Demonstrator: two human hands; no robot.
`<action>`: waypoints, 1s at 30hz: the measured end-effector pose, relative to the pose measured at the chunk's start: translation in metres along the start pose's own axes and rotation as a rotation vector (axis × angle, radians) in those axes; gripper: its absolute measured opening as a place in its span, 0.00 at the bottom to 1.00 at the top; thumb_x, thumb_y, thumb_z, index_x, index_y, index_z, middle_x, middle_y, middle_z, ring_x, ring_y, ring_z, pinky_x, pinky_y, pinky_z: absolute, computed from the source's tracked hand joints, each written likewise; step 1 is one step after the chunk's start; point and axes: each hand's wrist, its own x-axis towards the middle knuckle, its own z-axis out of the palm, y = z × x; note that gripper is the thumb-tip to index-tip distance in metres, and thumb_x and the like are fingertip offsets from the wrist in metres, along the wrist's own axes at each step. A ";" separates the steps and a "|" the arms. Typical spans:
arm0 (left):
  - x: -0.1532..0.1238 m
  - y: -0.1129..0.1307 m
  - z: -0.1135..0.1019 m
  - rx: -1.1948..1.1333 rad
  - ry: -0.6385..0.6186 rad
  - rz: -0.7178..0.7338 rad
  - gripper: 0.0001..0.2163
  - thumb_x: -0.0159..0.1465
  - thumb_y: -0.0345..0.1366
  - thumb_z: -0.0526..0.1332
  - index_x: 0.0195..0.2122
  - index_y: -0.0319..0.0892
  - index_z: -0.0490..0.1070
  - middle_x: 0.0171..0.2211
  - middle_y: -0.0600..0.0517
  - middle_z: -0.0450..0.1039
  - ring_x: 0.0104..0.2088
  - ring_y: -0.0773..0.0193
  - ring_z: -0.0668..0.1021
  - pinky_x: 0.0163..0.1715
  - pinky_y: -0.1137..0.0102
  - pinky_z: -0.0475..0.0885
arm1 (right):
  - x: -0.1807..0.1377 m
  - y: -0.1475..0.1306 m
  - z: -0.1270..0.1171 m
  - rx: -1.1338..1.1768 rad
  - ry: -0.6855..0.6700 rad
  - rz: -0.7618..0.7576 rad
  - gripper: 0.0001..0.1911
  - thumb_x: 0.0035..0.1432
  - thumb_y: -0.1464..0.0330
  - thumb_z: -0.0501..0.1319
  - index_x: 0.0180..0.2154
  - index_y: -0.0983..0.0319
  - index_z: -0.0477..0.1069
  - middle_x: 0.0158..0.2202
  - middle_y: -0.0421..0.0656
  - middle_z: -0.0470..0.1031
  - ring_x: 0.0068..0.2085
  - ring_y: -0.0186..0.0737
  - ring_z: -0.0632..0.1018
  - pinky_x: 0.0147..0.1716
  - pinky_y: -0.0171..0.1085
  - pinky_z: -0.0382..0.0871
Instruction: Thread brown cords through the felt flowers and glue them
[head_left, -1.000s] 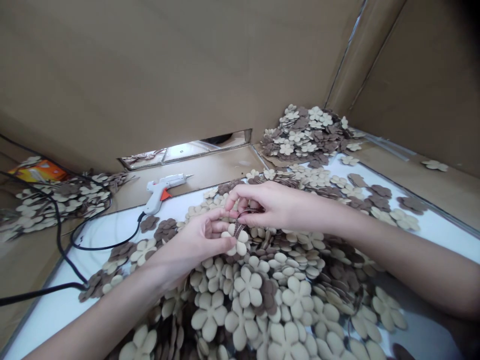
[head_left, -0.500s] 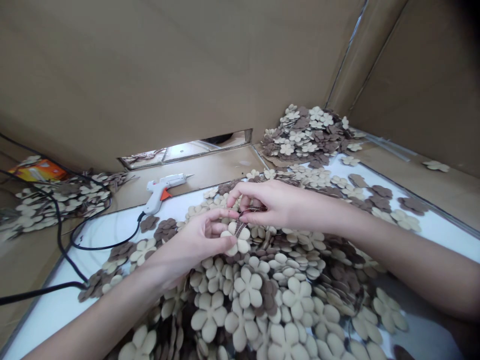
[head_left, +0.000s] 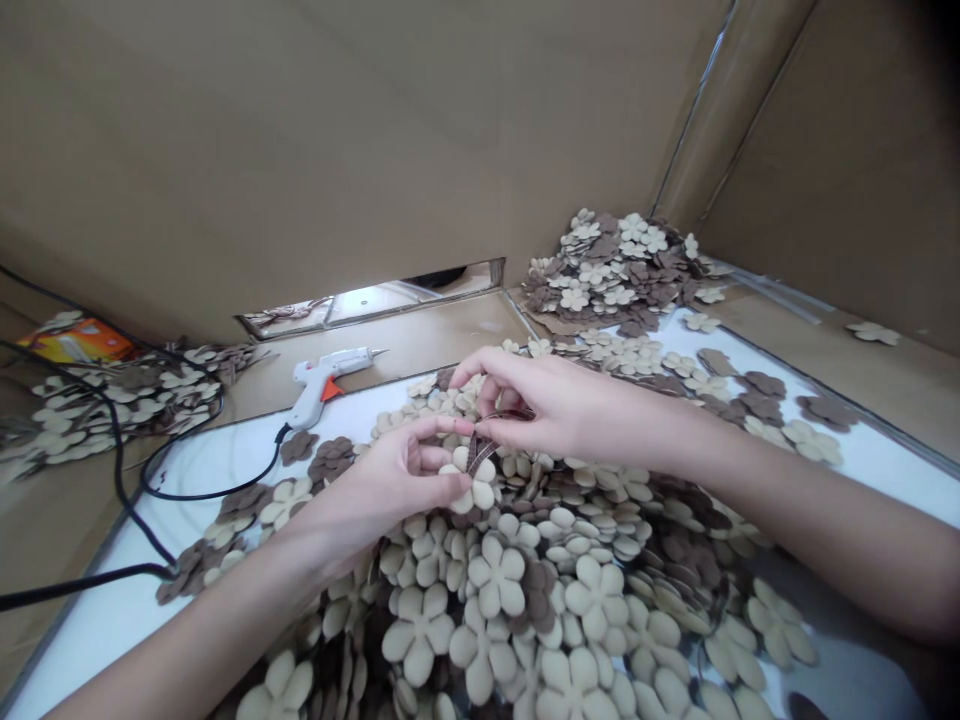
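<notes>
Between thumb and fingers, my left hand (head_left: 409, 470) pinches a cream five-petal fabric flower (head_left: 484, 488). A narrow brown ribbon (head_left: 478, 455) with pale stitched lines lies across the flower's middle and loops up to the right. My right hand (head_left: 525, 405) is closed on that ribbon, its thumb and fingertips almost touching the left fingertips. Below both hands spreads a heap of cream and brown flowers (head_left: 499, 575). The right fingers partly hide the ribbon's loop.
A white glue gun (head_left: 322, 380) with an orange trigger lies at the back left, its black cord (head_left: 217, 495) running left. More flowers are piled in the back right corner (head_left: 622, 265) and at the left (head_left: 135, 400), beside an orange packet (head_left: 79, 342). Cardboard walls (head_left: 360, 150) surround the white board.
My right hand has shifted slightly up and left with the ribbon. The flower in my left hand has barely moved.
</notes>
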 end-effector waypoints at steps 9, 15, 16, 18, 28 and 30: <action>0.004 0.004 -0.006 -0.125 0.122 0.045 0.24 0.55 0.27 0.66 0.52 0.40 0.62 0.32 0.48 0.79 0.34 0.63 0.81 0.40 0.70 0.75 | -0.002 -0.012 0.003 0.037 0.615 -0.098 0.16 0.59 0.74 0.52 0.50 0.60 0.60 0.43 0.45 0.69 0.44 0.38 0.72 0.42 0.37 0.66; 0.011 -0.002 -0.013 -0.341 0.127 0.077 0.14 0.54 0.21 0.63 0.42 0.38 0.71 0.33 0.48 0.78 0.32 0.65 0.80 0.40 0.70 0.77 | -0.002 -0.009 0.008 -0.054 0.603 -0.288 0.10 0.54 0.79 0.54 0.37 0.62 0.68 0.34 0.40 0.70 0.36 0.35 0.71 0.38 0.34 0.65; 0.012 -0.003 -0.013 -0.362 0.123 0.080 0.12 0.54 0.21 0.63 0.39 0.38 0.72 0.33 0.48 0.78 0.33 0.64 0.80 0.40 0.69 0.77 | -0.001 -0.007 0.010 -0.054 0.586 -0.271 0.10 0.54 0.79 0.54 0.36 0.62 0.68 0.34 0.40 0.70 0.36 0.34 0.71 0.37 0.34 0.65; 0.014 -0.004 -0.015 -0.390 0.117 0.077 0.09 0.55 0.21 0.62 0.36 0.37 0.73 0.33 0.48 0.78 0.34 0.63 0.80 0.41 0.69 0.77 | 0.001 -0.004 0.016 -0.020 0.549 -0.153 0.10 0.54 0.78 0.54 0.37 0.61 0.67 0.33 0.38 0.70 0.34 0.33 0.71 0.34 0.33 0.64; 0.016 -0.003 -0.015 -0.558 0.206 0.020 0.06 0.55 0.18 0.61 0.30 0.33 0.74 0.30 0.48 0.76 0.33 0.64 0.79 0.39 0.71 0.78 | 0.002 0.001 0.036 0.179 0.228 0.203 0.18 0.56 0.66 0.57 0.47 0.55 0.55 0.33 0.36 0.71 0.31 0.34 0.72 0.30 0.34 0.63; 0.016 -0.002 -0.014 -0.577 0.216 0.008 0.06 0.55 0.18 0.61 0.31 0.33 0.74 0.32 0.47 0.77 0.33 0.64 0.79 0.39 0.71 0.78 | 0.003 0.002 0.038 0.215 0.222 0.211 0.20 0.56 0.66 0.58 0.48 0.56 0.53 0.33 0.37 0.70 0.32 0.34 0.73 0.31 0.34 0.63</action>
